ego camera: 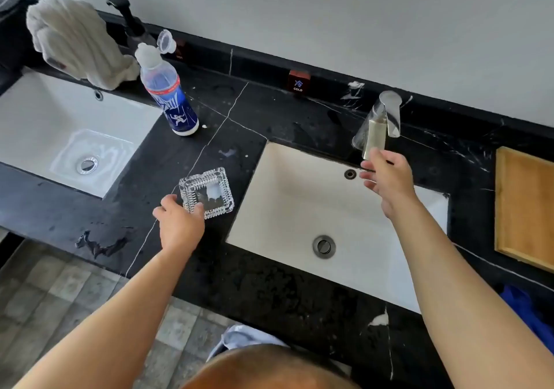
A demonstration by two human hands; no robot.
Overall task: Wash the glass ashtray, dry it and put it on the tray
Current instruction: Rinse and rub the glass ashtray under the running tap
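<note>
Here the left hand [180, 226] has its fingers curled over the near edge of the square, ribbed clear-glass ashtray [207, 192], thumb on one corner and fingertips on the rim, so it is holding the piece though the piece seems to rest on the black marble bench [254, 112], just left of the right-hand white rectangular sink [287, 196]. A white blob, soap by the look of it, sits inside the ashtray. The right hand [386, 178] reaches over the back rim of that sink with fingers loosely spread, fingertips at the end of the silvery tap [379, 124]; whether it grips the tap or only touches it I cannot tell. No water shows in the basin. The step in hand looks like starting the wash: the glass is slippery with soap, so a firm pinch across two opposite walls would serve better than a hold on one edge, and the ashtray should be carried low over the sink before the flow is opened gently. Left of the sink stand a blue-labelled plastic bottle [168, 94] with its cap flipped open and a crumpled white towel [75, 40]; right of it lies the wooden tray [524, 208].
</note>
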